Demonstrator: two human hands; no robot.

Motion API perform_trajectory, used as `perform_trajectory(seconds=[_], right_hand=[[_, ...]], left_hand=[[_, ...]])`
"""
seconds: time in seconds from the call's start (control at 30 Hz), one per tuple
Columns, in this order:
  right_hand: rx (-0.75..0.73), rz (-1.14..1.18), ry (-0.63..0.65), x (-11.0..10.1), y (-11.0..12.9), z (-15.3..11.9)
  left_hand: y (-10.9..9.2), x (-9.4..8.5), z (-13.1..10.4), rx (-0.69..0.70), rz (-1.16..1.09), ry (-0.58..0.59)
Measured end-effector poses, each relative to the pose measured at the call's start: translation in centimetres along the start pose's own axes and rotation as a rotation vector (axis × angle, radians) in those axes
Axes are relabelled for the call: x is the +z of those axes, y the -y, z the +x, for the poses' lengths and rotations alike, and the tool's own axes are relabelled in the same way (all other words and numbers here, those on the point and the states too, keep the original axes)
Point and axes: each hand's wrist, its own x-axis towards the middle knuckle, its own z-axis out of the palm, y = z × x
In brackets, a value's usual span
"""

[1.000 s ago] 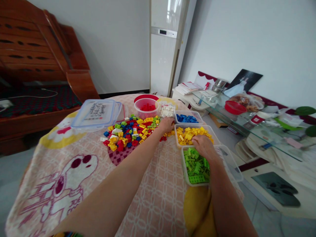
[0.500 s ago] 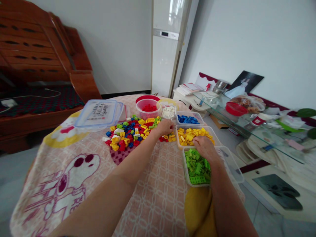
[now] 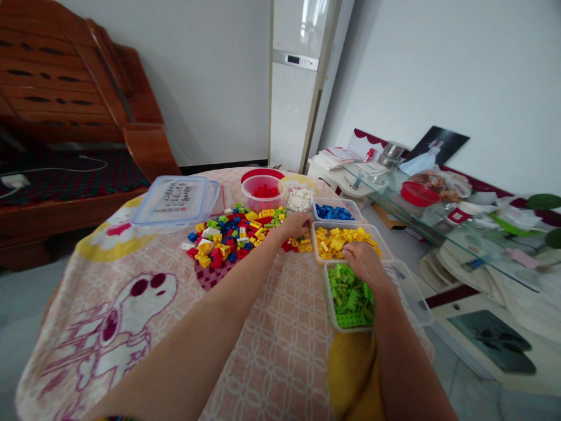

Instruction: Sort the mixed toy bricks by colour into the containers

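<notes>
Little is changing since the earlier frames: both hands are staying almost where they were, the left hand (image 3: 294,225) having drifted only slightly along the right edge of the mixed brick pile (image 3: 232,234).

That hand is resting knuckles-up with its fingers curled down over the loose red and yellow bricks (image 3: 298,244) lying between the pile and the yellow-brick tub (image 3: 344,241); whether a brick is being pinched cannot be told, since the fingertips are hidden.

The right hand (image 3: 364,261) is lying palm-down across the boundary between the yellow-brick tub and the green-brick tub (image 3: 350,294), fingers loosely together and bent; its grasp cannot be told either.

Both tubs are standing near the right edge of the table (image 3: 272,351), with the blue-brick tub (image 3: 334,211), the white-brick tub (image 3: 299,197) and the red-brick bowl (image 3: 263,192) lining up toward the far edge.

For a clean sort, each brick should be pinched singly, lifted clear of the pile, and released low inside the tub of matching colour so that it is not bouncing over the rim into a neighbouring tub.
</notes>
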Motion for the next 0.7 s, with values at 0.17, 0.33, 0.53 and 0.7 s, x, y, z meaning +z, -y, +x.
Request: perform_trajectory(seconds=[0.17, 0.33, 0.53, 0.7], right_hand=[[0.001, -0.008, -0.018, 0.0, 0.1, -0.1], [-0.003, -0.005, -0.007, -0.2, 0.2, -0.1], [0.003, -0.005, -0.001, -0.3, 0.2, -0.1], [0.006, 0.000, 0.005, -0.3, 0.2, -0.1]], left_hand=[[0.0, 0.4, -0.1, -0.079, 0.077, -0.174], [-0.3, 0.4, -0.1, 0.011, 0.136, -0.070], [-1.2, -0.1, -0.1, -0.124, 0.132, -0.019], [-2.2, -1.0, -0.5, -0.316, 0.073, -0.068]])
